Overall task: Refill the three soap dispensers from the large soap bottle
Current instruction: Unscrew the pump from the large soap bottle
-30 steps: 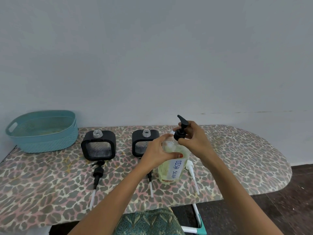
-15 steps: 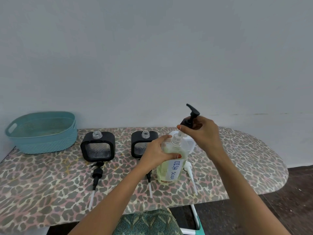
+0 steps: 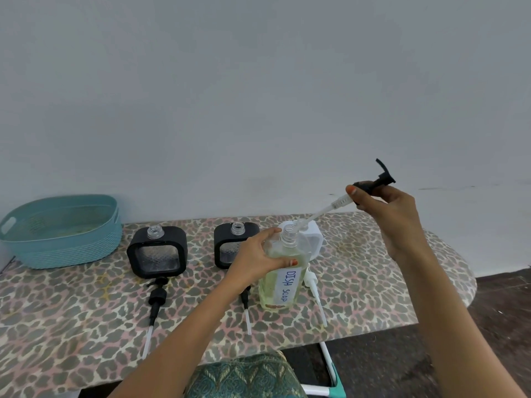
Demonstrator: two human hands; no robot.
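Large soap bottle [image 3: 280, 275], labelled "DISH SOAP", stands at centre frame on the leopard-print board [image 3: 373, 282], left hand [image 3: 255, 261] wrapped around its shoulder. Change over the last second: black pump head [image 3: 373, 180], then seated on the neck, is now drawn up to the right in the closed right hand [image 3: 385, 214], tube tip only just inside the neck. Judgement: bottle nearly open for pouring. Black dispensers [image 3: 157, 251] and [image 3: 234, 245], left of centre, are uncapped; white dispenser [image 3: 311, 239] sits behind the bottle.

Black pump head [image 3: 379, 179] now lifted up and rightward by right hand [image 3: 388, 214], clear dip tube [image 3: 313, 218] nearly withdrawn from large clear soap bottle [image 3: 283, 271].
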